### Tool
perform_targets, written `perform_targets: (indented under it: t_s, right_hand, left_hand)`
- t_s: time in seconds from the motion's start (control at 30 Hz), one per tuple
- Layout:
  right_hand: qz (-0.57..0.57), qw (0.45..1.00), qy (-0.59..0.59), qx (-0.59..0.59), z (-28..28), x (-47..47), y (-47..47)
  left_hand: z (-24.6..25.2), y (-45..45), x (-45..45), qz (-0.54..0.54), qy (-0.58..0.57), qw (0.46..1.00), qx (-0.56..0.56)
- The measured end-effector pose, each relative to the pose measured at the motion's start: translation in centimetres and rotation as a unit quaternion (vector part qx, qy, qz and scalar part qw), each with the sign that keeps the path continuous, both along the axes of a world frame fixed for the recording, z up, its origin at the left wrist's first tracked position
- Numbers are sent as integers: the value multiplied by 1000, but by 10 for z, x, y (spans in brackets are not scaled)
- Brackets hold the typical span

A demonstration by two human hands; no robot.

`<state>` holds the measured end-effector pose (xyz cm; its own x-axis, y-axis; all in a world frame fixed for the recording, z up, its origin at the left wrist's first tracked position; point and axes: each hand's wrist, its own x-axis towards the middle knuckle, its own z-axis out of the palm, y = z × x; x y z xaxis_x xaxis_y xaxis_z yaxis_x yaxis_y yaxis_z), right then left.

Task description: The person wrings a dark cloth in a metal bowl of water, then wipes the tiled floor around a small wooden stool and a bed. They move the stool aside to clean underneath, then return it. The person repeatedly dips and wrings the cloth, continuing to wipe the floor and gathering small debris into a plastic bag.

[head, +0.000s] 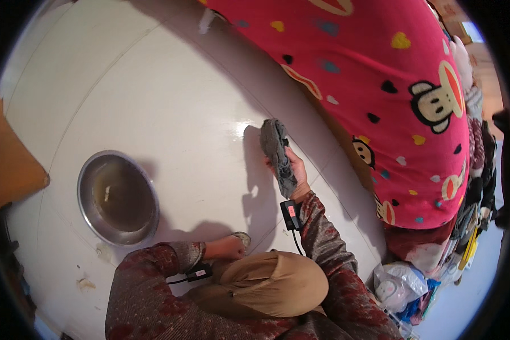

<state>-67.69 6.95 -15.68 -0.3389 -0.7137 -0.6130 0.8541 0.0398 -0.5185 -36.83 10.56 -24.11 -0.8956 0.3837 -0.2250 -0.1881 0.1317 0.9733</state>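
Note:
My right hand (296, 170) grips a folded grey cloth (276, 148), held out above the pale floor near the bed's edge. The cloth looks crumpled and long. Close to my body, my left hand (233, 247) is bent in with its fingers curled, resting by my knee in tan trousers (280, 280); nothing shows in it. A round metal basin (82, 199) with murky water stands on the floor to the left. Small black devices with cables sit at both wrists.
A bed with a pink, monkey-patterned blanket (365, 55) borders the floor on the right. Plastic bags (397, 287) and piled clothes lie at the lower right. An orange-brown panel (12, 161) stands at the far left. Stains mark the floor below the basin.

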Motion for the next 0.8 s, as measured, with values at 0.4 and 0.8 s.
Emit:
perform_targets:
  t_s: [0.4,0.8]
  right_hand:
    - [66,995,37,67,-23,8,-18]
    - [386,889,193,-154,91,124,-97]
  left_hand:
    - [13,14,-26,48,16,997,50]
    - [110,34,-16,425,-108,872,216]
